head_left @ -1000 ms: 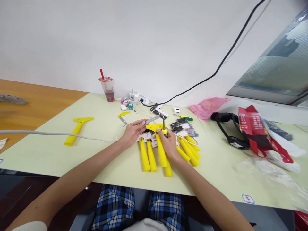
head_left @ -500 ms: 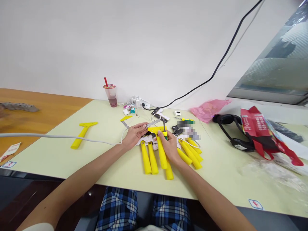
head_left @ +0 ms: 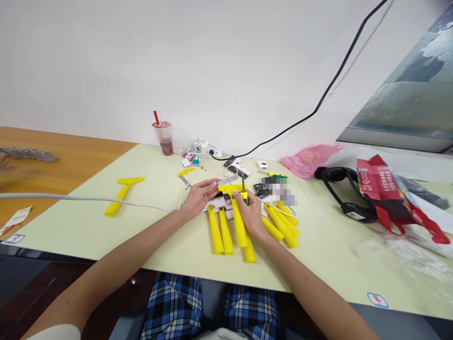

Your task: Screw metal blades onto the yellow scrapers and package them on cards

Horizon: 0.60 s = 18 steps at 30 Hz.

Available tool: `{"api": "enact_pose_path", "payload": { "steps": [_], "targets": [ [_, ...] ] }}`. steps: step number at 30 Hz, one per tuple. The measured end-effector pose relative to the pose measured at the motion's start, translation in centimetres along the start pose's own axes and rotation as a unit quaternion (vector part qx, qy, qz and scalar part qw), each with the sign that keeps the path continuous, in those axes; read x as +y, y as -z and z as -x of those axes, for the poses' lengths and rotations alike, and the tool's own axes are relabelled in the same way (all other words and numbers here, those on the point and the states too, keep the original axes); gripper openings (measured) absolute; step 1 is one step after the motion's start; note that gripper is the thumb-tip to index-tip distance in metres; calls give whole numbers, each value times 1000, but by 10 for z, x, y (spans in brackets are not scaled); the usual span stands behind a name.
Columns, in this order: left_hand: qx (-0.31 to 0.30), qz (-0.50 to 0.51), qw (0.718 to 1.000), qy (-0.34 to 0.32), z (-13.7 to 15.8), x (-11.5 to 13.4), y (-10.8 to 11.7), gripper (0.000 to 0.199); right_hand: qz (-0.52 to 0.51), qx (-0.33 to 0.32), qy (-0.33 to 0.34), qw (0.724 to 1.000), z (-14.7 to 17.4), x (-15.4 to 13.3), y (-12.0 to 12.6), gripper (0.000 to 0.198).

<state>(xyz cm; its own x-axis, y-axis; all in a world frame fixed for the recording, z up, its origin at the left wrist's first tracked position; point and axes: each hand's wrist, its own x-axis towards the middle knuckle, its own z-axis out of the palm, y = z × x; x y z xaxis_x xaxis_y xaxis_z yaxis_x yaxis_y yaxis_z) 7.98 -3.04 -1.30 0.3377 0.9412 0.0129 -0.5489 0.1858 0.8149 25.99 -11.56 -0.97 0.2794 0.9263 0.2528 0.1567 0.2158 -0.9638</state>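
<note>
My left hand (head_left: 198,196) pinches one end of a flat metal blade (head_left: 229,180) with small holes. The blade lies along the top edge of a yellow scraper handle (head_left: 238,225); whether they touch I cannot tell. My right hand (head_left: 252,212) grips that T-shaped handle together with a green-and-yellow screwdriver (head_left: 244,196), its shaft pointing up. Under and beside both hands lie more yellow scraper handles (head_left: 215,231), several of them to the right (head_left: 283,226). A yellow head piece with a metal blade (head_left: 185,175) rests behind my left hand.
Another yellow scraper (head_left: 122,198) lies at the left, near a white cable (head_left: 106,201). Behind stand a drink cup (head_left: 165,139) and a power strip with plugs (head_left: 201,147). A second screwdriver (head_left: 272,174), a pink bag (head_left: 311,159), black headgear (head_left: 339,189) and a red bag (head_left: 377,184) lie right.
The blade has shifted very slightly to the right along the scraper's head. Both hands keep their grips, and the view has moved a little.
</note>
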Motion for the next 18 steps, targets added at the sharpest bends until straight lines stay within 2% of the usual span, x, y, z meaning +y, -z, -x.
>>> {"api": "enact_pose_path", "payload": {
  "steps": [18],
  "targets": [
    [28,8,1000,8,-2,1,1,24,4,4,7,1000,1,0,1,41]
  ]
}}
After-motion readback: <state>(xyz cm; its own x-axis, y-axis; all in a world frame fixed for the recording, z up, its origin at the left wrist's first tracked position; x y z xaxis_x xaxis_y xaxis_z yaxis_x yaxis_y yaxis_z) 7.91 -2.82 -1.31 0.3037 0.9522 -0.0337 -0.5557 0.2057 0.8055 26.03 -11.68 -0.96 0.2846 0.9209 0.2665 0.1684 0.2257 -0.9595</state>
